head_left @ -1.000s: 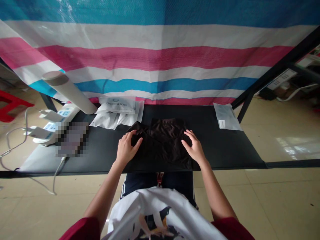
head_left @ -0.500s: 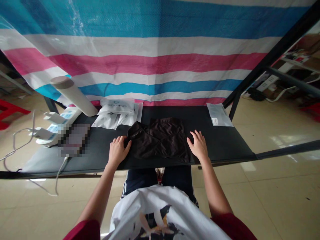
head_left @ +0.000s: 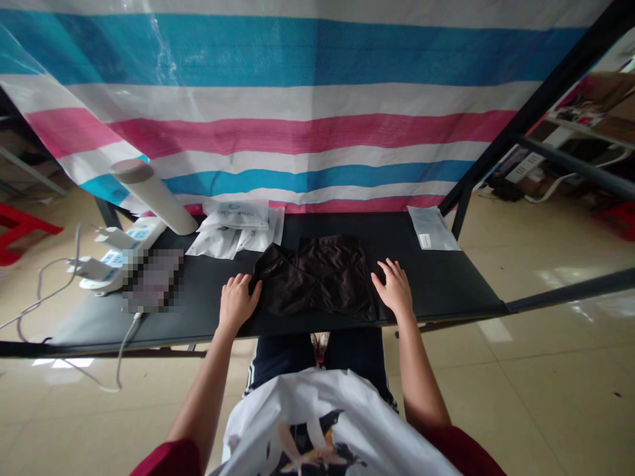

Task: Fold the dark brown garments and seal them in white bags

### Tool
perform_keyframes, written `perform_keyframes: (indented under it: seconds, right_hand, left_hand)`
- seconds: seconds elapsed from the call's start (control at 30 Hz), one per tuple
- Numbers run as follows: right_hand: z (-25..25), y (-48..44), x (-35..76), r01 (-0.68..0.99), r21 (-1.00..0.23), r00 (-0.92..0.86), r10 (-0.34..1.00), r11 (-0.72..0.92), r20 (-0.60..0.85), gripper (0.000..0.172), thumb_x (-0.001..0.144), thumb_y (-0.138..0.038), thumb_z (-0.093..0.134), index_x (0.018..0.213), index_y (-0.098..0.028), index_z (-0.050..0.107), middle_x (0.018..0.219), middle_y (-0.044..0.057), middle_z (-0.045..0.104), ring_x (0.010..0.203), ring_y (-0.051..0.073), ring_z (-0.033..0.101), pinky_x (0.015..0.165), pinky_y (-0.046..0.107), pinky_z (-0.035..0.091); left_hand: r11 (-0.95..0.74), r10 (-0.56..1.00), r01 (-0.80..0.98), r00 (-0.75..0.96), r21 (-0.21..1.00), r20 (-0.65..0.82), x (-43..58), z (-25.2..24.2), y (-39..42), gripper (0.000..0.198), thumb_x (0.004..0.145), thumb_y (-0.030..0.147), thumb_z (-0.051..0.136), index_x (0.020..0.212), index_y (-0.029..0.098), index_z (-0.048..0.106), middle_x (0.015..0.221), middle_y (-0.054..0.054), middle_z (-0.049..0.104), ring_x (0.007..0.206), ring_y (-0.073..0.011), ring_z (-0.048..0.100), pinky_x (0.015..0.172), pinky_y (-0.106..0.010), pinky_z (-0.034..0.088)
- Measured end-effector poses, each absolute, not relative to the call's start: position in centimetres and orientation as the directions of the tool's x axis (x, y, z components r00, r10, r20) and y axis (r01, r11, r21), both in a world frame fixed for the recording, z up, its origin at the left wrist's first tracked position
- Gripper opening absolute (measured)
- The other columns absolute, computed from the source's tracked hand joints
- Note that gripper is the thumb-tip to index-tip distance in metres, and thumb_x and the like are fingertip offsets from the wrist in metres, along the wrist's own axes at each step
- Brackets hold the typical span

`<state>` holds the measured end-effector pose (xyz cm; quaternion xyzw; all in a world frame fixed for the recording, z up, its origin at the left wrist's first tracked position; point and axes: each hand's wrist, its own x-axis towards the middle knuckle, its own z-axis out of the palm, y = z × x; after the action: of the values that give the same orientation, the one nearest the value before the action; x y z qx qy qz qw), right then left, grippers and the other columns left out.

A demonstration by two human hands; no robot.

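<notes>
A dark brown, wrinkled garment [head_left: 317, 277] lies spread on the black tabletop [head_left: 417, 297] in front of me. It looks like thin stretchy cloth with crossing folds; its exact kind I cannot tell. My left hand [head_left: 237, 301] rests on the table at the garment's left edge, thumb close to the cloth and fingers apart. To the right of the cloth, my right hand [head_left: 393, 284] lies with its fingers spread, the thumb near the garment's edge. Neither hand grips anything.
Several white printed pouches [head_left: 233, 228] lie behind the garment. A flat frosted bag [head_left: 433, 228] sits at the back right. On the left are a leaning white bottle [head_left: 161, 201], a power strip [head_left: 141, 231] with plugs, and a blurred-out phone [head_left: 155, 277] on a cable. A striped sheet [head_left: 297, 135] hangs behind.
The camera view has shifted slightly. Both hands and the garment stay where they were on the table.
</notes>
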<state>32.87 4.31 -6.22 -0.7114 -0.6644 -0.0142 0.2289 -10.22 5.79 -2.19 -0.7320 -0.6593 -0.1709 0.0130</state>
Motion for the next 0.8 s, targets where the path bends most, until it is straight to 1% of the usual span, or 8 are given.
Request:
perform_keyframes:
  seconds: [0.07,0.17,0.27,0.4,0.47,0.53,0.67,0.8]
  right_hand:
    - [-6.2,4.3,32.9,0.951,-0.309,0.116,0.937,-0.01,0.328,0.05,0.095,-0.046,0.046,0.134,-0.016,0.056,0.148,0.016,0.048,0.141,0.036,0.037,0.111,0.056,0.034]
    - [-6.3,4.3,32.9,0.949,-0.314,0.107,0.938,0.002,0.331,0.05,0.095,-0.046,0.046,0.134,-0.017,0.056,0.148,0.016,0.048,0.141,0.036,0.037,0.11,0.057,0.035]
    - [-6.3,4.3,33.0,0.949,-0.314,0.105,0.939,0.004,0.329,0.05,0.095,-0.047,0.045,0.135,-0.018,0.056,0.148,0.016,0.048,0.141,0.036,0.036,0.109,0.057,0.035]
    - [-6.3,4.3,33.0,0.948,-0.317,0.115,0.941,-0.009,0.317,0.051,0.096,-0.048,0.044,0.135,-0.017,0.055,0.149,0.016,0.047,0.143,0.035,0.034,0.111,0.056,0.034]
    - [-6.3,4.3,32.9,0.947,-0.322,0.122,0.943,-0.017,0.309,0.052,0.096,-0.048,0.044,0.136,-0.017,0.055,0.149,0.016,0.046,0.143,0.035,0.034,0.111,0.057,0.034]
    - [-6.3,4.3,32.9,0.945,-0.327,0.122,0.945,-0.017,0.302,0.051,0.096,-0.048,0.043,0.136,-0.018,0.055,0.149,0.015,0.046,0.143,0.035,0.034,0.111,0.057,0.034]
    - [-6.1,4.3,32.8,0.941,-0.339,0.117,0.945,-0.007,0.306,0.051,0.096,-0.047,0.043,0.136,-0.018,0.055,0.149,0.016,0.046,0.143,0.035,0.034,0.111,0.058,0.034]
    - [-5.1,4.0,32.5,0.906,-0.42,0.114,0.934,0.041,0.338,0.051,0.096,-0.047,0.043,0.136,-0.017,0.054,0.148,0.016,0.047,0.142,0.034,0.037,0.112,0.057,0.034]
  left_hand:
    - [-0.124,0.965,0.907,0.017,0.401,0.261,-10.4,-1.9,6.1,0.033,0.09,0.047,0.044,0.073,0.021,0.05,0.075,-0.004,0.054,0.075,-0.0219,0.053,0.066,-0.031,0.039]
    - [-0.076,0.979,0.628,-0.1,0.775,0.176,-9.7,-0.6,7.0,0.039,0.086,0.05,0.051,0.064,0.022,0.036,0.058,0.004,0.035,0.055,-0.0122,0.038,0.052,-0.024,0.03]
    - [-0.097,0.987,0.35,-0.084,0.932,0.135,-6.3,1.5,8.3,0.043,0.082,0.05,0.06,0.064,0.021,0.034,0.057,0.007,0.027,0.05,-0.0077,0.029,0.047,-0.021,0.024]
    - [-0.138,0.981,0.193,0.162,0.971,0.108,0.3,3.5,9.2,0.033,0.082,0.049,0.063,0.077,0.019,0.051,0.063,0.005,0.045,0.055,-0.0084,0.046,0.049,-0.019,0.036]
    - [-0.165,0.903,0.136,0.42,0.977,0.094,2.5,3.7,9.0,0.035,0.081,0.048,0.067,0.097,0.018,0.058,0.084,-0.002,0.063,0.074,-0.0141,0.062,0.062,-0.023,0.05]
    - [-0.264,0.854,0.146,0.494,0.954,0.16,3.2,3.7,8.4,0.038,0.084,0.046,0.065,0.11,0.018,0.06,0.109,-0.01,0.067,0.098,-0.0205,0.065,0.084,-0.031,0.054]
    - [-0.483,0.837,0.392,0.47,0.783,0.281,1.7,3.0,7.2,0.038,0.091,0.044,0.057,0.119,0.019,0.061,0.128,-0.012,0.063,0.128,-0.0272,0.054,0.111,-0.043,0.041]
    - [-0.637,0.709,0.551,0.693,0.539,0.129,0.2,1.5,6.0,0.053,0.086,0.051,0.061,0.13,0.022,0.059,0.143,-0.01,0.055,0.142,-0.0316,0.038,0.119,-0.053,0.029]
